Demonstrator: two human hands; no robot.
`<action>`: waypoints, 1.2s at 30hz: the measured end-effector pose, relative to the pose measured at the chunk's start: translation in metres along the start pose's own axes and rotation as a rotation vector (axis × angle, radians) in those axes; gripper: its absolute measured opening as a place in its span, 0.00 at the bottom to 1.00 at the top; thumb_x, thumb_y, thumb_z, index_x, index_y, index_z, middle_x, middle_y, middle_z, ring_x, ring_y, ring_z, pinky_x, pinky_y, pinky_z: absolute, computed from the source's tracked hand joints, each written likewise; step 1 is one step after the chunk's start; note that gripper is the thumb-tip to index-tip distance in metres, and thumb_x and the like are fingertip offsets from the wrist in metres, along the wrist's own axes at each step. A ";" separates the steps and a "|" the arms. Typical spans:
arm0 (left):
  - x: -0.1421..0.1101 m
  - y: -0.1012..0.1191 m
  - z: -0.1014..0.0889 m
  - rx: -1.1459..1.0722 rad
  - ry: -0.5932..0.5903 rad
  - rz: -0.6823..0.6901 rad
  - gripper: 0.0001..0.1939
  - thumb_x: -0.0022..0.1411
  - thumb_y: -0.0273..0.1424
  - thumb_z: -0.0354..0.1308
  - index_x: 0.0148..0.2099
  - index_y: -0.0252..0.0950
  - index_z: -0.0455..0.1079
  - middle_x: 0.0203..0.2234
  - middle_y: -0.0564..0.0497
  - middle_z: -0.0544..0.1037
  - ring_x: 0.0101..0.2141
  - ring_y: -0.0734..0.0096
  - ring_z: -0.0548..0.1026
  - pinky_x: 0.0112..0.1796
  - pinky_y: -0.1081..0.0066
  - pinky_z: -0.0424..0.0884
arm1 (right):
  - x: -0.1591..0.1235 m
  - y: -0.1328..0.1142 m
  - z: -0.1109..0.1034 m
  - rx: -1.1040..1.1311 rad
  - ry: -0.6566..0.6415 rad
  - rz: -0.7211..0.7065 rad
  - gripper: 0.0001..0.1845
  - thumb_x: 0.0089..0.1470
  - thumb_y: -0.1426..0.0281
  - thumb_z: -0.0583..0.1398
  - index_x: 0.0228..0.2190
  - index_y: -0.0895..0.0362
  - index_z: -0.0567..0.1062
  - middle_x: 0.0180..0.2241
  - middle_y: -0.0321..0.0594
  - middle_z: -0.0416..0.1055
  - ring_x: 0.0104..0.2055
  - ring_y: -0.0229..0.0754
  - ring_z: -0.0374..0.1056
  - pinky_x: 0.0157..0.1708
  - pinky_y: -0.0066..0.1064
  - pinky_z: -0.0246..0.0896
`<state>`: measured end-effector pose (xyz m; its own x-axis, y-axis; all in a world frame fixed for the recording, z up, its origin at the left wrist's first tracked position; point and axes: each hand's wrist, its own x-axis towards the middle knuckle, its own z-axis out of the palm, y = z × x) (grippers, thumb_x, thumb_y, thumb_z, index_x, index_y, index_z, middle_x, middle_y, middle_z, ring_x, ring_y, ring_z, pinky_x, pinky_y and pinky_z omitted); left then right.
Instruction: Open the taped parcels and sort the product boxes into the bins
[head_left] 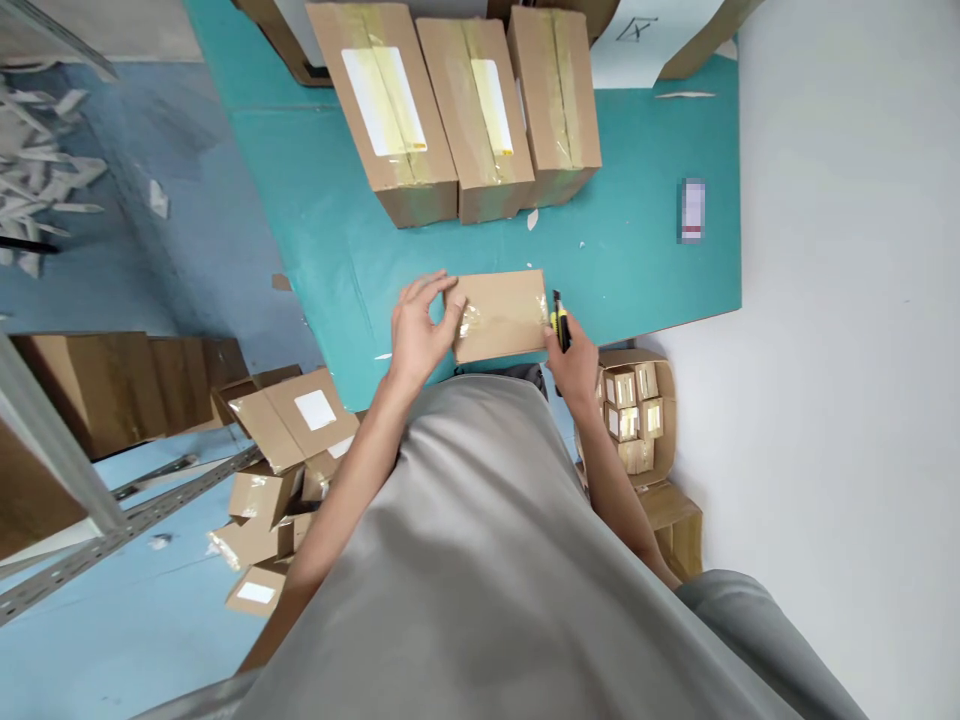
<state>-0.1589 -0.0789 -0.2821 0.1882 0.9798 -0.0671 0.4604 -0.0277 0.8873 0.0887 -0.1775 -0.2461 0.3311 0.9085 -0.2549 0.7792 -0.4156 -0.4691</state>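
Observation:
A small cardboard box [504, 318] with clear tape at both ends lies on the teal tabletop [630, 250] close to my body. My left hand [421, 325] grips its left end, the thumb on the upper face and the fingers around the far left corner. In my right hand [576, 368] is a black and yellow box cutter [561, 322], pointing away from me, its tip beside the box's right end. The fingers of that hand are wrapped round the handle and also rest against the box's right edge. Whether the blade is out is too small to tell.
Three taped cartons [476, 125] stand side by side at the far edge. A small pixelated item [691, 210] lies at the right. An open carton [664, 450] of small boxes sits below the table; discarded boxes [262, 500] pile up left on the floor, near a metal rack [150, 530].

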 end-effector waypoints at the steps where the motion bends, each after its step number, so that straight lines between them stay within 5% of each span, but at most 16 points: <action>1: 0.001 0.008 0.001 0.079 -0.001 0.052 0.23 0.77 0.48 0.61 0.65 0.42 0.79 0.67 0.41 0.79 0.74 0.42 0.69 0.76 0.36 0.59 | -0.002 -0.006 0.006 0.038 -0.008 0.003 0.35 0.79 0.52 0.49 0.72 0.60 0.71 0.61 0.59 0.82 0.62 0.62 0.79 0.60 0.49 0.74; 4: 0.003 0.029 0.012 0.211 -0.121 0.217 0.19 0.77 0.47 0.61 0.63 0.46 0.80 0.71 0.44 0.75 0.80 0.39 0.58 0.78 0.28 0.43 | -0.007 -0.021 0.019 0.140 -0.041 0.018 0.36 0.78 0.49 0.51 0.73 0.58 0.70 0.64 0.56 0.80 0.64 0.60 0.79 0.62 0.48 0.75; 9: 0.005 0.042 0.030 0.254 -0.303 0.315 0.18 0.79 0.46 0.57 0.61 0.45 0.80 0.76 0.43 0.69 0.80 0.39 0.57 0.78 0.27 0.44 | -0.013 -0.024 0.017 0.199 -0.047 0.020 0.36 0.78 0.50 0.51 0.74 0.59 0.68 0.67 0.56 0.78 0.64 0.60 0.79 0.63 0.49 0.75; 16: 0.000 0.042 0.034 0.296 -0.272 0.242 0.17 0.77 0.44 0.61 0.60 0.45 0.80 0.77 0.43 0.68 0.78 0.38 0.60 0.78 0.28 0.41 | -0.015 -0.035 -0.002 0.079 -0.073 -0.034 0.33 0.79 0.58 0.49 0.75 0.59 0.66 0.67 0.55 0.77 0.67 0.58 0.76 0.67 0.49 0.72; 26: -0.006 0.041 0.043 0.072 -0.204 0.188 0.18 0.75 0.49 0.62 0.58 0.48 0.81 0.76 0.45 0.70 0.79 0.35 0.57 0.78 0.30 0.40 | -0.021 -0.085 -0.030 -0.345 -0.342 0.167 0.37 0.81 0.66 0.45 0.83 0.63 0.46 0.59 0.62 0.83 0.57 0.60 0.82 0.58 0.46 0.74; 36: -0.010 0.040 0.046 0.063 -0.206 0.164 0.20 0.76 0.50 0.60 0.60 0.47 0.82 0.77 0.45 0.68 0.80 0.37 0.55 0.77 0.35 0.42 | -0.023 -0.106 -0.033 -0.400 -0.359 0.228 0.36 0.79 0.72 0.44 0.81 0.68 0.49 0.53 0.66 0.84 0.56 0.62 0.83 0.56 0.49 0.75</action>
<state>-0.1025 -0.0990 -0.2669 0.4340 0.9006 -0.0219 0.4612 -0.2012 0.8642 0.0158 -0.1533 -0.1626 0.3671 0.6974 -0.6156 0.8729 -0.4869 -0.0310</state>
